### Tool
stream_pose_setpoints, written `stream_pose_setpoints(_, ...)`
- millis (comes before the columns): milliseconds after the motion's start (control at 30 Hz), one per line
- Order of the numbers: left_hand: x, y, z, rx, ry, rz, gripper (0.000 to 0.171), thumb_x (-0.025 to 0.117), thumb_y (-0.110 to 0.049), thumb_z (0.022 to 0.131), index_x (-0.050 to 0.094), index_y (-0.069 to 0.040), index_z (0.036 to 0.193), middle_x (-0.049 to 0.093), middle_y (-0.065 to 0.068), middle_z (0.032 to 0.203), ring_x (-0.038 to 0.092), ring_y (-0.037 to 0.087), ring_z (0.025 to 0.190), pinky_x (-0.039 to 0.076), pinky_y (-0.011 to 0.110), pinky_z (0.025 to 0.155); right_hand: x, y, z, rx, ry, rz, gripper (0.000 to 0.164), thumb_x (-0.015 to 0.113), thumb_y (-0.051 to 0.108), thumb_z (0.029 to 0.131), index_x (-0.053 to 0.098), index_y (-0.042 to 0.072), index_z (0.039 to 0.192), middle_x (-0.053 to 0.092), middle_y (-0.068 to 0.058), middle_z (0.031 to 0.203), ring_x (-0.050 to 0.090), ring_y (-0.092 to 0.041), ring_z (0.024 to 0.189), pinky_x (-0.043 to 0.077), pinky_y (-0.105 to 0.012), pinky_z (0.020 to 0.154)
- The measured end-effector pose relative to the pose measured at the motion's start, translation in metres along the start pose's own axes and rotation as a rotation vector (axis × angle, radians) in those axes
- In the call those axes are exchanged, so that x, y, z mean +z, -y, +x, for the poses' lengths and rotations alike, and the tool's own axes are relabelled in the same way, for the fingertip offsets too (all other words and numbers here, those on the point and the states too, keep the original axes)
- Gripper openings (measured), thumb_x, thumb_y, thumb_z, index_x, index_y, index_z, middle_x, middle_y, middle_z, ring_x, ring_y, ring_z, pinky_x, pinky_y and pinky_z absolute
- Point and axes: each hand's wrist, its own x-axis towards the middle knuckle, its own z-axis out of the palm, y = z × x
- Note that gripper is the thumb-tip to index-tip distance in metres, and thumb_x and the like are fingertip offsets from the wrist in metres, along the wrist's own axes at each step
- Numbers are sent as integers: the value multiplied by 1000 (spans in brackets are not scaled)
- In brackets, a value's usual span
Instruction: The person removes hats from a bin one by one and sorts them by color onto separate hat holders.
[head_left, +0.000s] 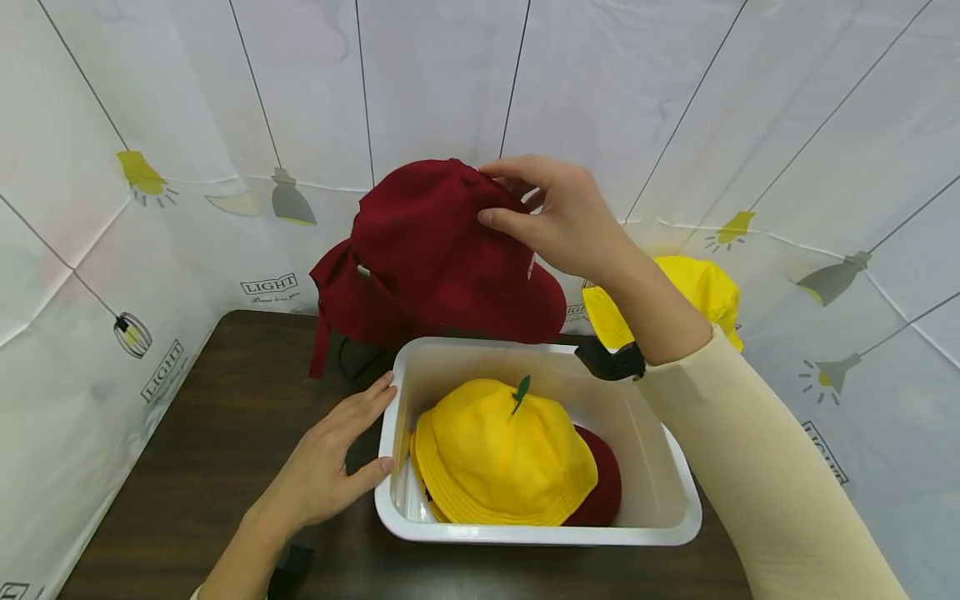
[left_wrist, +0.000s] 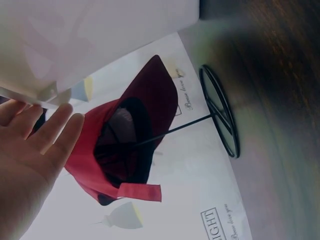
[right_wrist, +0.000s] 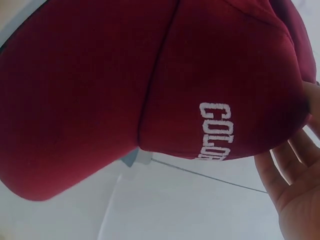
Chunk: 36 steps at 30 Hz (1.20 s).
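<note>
My right hand (head_left: 555, 217) pinches a maroon baseball cap (head_left: 450, 250) by its crown, above the back rim of a white plastic bin (head_left: 675, 508). White stitched letters show on the cap's front panel (right_wrist: 225, 75) in the right wrist view. With fingers nearly straight, my left hand (head_left: 322, 467) touches the bin's left rim. Inside the bin lies a yellow bucket hat (head_left: 502, 458) with a green leaf on top, overlapping another maroon cap (head_left: 603, 483). Partly hidden behind the pinched cap is one more maroon cap (head_left: 337, 292), seen from below in the left wrist view.
That rear cap hangs on a black wire stand (left_wrist: 187, 124) with a round base. A yellow hat (head_left: 697, 292) stands at the back right, partly behind my right forearm. The dark wooden table (head_left: 202, 442) meets a white lamp-printed curtain (head_left: 450, 83) at the back and sides.
</note>
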Motion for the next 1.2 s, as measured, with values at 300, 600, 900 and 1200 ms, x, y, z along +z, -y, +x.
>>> stream_pose_setpoints(300,1,-1,0,-3,3,-11,78,73,-29,93,41,-18,163,33,0,170,44,24,146,44,63,109,19,-4,23,57,-23,71,35,78,13,95,73,8,130,74,-4,116,62,-14,101,55,-30,89)
stream_pose_setpoints(600,-3,-3,2,5,2,-6,78,75,-27,92,42,-17,162,34,-1,170,44,23,147,44,62,110,52,-7,49,115,17,129,36,76,14,97,72,12,132,72,0,117,63,-11,101,55,-25,87)
stream_pose_setpoints(900,-2,-4,1,-7,4,-17,79,74,-28,92,41,-19,163,33,-2,170,44,23,147,44,63,110,77,-10,59,129,42,120,38,76,14,97,71,11,134,71,-2,120,63,-15,104,54,-24,85)
stream_pose_setpoints(1200,-3,-4,-2,-11,-6,-17,79,74,-26,91,42,-18,162,34,-1,169,44,23,146,44,63,109,109,-18,64,146,80,106,39,76,15,97,70,12,136,72,-4,124,64,-16,107,51,-21,88)
